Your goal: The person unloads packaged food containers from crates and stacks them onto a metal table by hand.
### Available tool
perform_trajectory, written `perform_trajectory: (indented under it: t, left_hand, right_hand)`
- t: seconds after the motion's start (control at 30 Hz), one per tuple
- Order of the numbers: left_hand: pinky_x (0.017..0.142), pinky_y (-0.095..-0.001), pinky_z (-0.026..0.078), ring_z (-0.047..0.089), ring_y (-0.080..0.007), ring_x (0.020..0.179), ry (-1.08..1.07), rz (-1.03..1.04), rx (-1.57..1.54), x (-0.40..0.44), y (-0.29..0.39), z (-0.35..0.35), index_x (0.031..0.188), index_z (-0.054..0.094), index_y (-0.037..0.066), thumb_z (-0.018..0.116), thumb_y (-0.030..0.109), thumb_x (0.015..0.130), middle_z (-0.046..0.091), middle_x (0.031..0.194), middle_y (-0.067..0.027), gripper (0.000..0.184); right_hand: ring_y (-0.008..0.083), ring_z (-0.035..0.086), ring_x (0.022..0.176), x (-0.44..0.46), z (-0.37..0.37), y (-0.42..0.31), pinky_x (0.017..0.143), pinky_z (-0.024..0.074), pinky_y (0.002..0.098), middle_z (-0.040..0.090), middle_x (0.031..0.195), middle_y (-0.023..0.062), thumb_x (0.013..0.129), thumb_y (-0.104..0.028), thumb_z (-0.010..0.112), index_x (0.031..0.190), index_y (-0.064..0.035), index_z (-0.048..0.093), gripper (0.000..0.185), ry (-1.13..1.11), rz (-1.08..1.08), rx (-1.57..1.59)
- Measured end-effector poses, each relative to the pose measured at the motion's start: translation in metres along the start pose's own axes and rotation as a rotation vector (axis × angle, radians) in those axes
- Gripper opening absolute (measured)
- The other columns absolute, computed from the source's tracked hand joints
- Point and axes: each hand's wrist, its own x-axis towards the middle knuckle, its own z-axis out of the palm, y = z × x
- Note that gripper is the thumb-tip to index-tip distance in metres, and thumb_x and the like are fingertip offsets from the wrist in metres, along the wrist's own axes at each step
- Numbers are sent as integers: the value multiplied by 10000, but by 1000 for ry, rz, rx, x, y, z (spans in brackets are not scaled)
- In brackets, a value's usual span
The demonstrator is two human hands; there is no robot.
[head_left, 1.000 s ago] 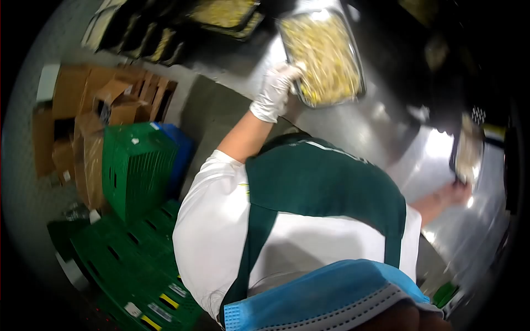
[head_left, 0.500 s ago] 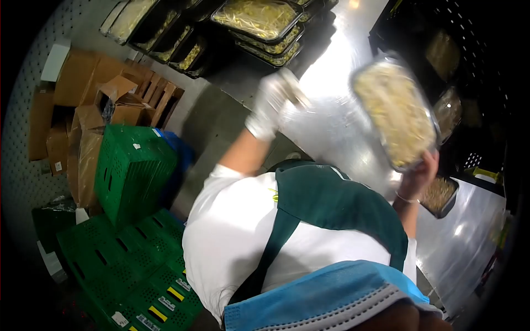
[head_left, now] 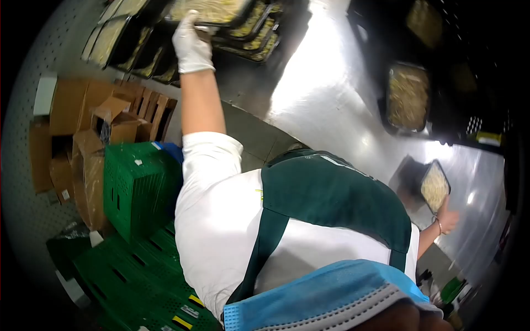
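Note:
My left hand [head_left: 193,47], in a white glove, reaches forward to a stack of black trays. Its thumb lies over the near rim of the top tray of bean sprouts [head_left: 210,10], the fingers closed around that edge and partly hidden. On the right, my bare right hand [head_left: 448,219], with a band at the wrist, grips the lower end of another tray of bean sprouts [head_left: 435,186]. This tray is tilted, and a dark shadow or reflection shows beside it on the metal table. A film-covered sprout tray [head_left: 408,96] rests in the black crate beyond.
The shiny metal table [head_left: 353,105] runs between the stack and the black crate [head_left: 447,124]. More sprout trays [head_left: 107,41] stand at upper left. Green crates [head_left: 130,187], cardboard boxes [head_left: 83,105] and a wooden pallet [head_left: 160,113] fill the left floor.
My left hand has moved forward and left onto the top tray of the stack. My right hand, earlier holding a tray up, is now lower and farther right, on a tray near the table.

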Motion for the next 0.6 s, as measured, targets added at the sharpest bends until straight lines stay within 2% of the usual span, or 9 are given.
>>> perform_trajectory:
  t: [0.07,0.13,0.17,0.23,0.27,0.3,0.37,0.5,0.6]
  left_hand:
    - [488,-281,461,560,-155,553,-1,0,44,14,-2,4,802,543,46,601,155,752,574,676,-49,134]
    - [492,-274,452,537,-173,502,85,-86,164,3,-3,9,738,533,66,637,260,749,559,608,-43,221]
    - [494,-283,442,529,-193,486,195,-25,237,-7,-11,5,672,529,61,594,378,767,566,591,-81,337]
    - [534,-300,460,556,-222,516,-204,101,503,-58,-22,7,554,522,59,407,522,820,551,524,-118,546]
    - [536,-288,453,565,-214,517,-365,27,438,-85,-48,25,525,520,66,395,503,834,558,528,-110,550]
    - [525,-265,440,564,-196,507,-179,-165,564,-125,-73,67,509,530,69,412,457,846,571,542,-97,527]
    - [529,-240,438,570,-156,522,-706,-305,846,-151,-154,95,616,582,30,432,368,861,602,597,-93,443]
    - [478,-223,457,575,-180,509,-711,-909,536,-188,-263,191,760,576,-4,479,547,764,621,731,-160,560]
    - [514,-250,468,585,-228,543,-595,-907,247,-208,-322,204,837,544,4,470,297,829,613,709,-151,303]
  right_hand:
    - [304,384,1105,69,157,75,912,330,361,365,1219,222,691,-494,620,1174,97,342,812,-550,-390,801]
    - [296,422,1058,38,178,73,876,374,356,324,1231,231,683,-415,672,1194,97,306,810,-177,-125,998]
    - [262,493,948,41,180,65,780,437,321,399,1163,216,680,-375,690,1173,98,329,773,-222,11,1163]
    - [155,535,639,49,184,60,522,449,260,555,796,106,665,-336,710,998,75,482,576,-213,216,1254]
    - [128,503,573,54,189,62,457,403,236,543,740,81,685,-305,694,919,46,503,463,-360,310,1355]
    - [100,471,508,64,186,59,393,356,212,532,684,56,705,-273,678,839,18,523,356,-525,367,1454]
    - [68,396,417,50,158,51,345,264,183,480,583,17,751,-187,617,747,-37,507,186,-662,450,1782]
    - [58,360,374,52,113,30,341,246,176,449,525,1,772,-115,559,712,-56,495,105,-839,301,1905]
    - [45,300,354,27,77,10,334,208,180,393,477,-16,764,-89,530,657,-73,446,137,-941,284,2013]
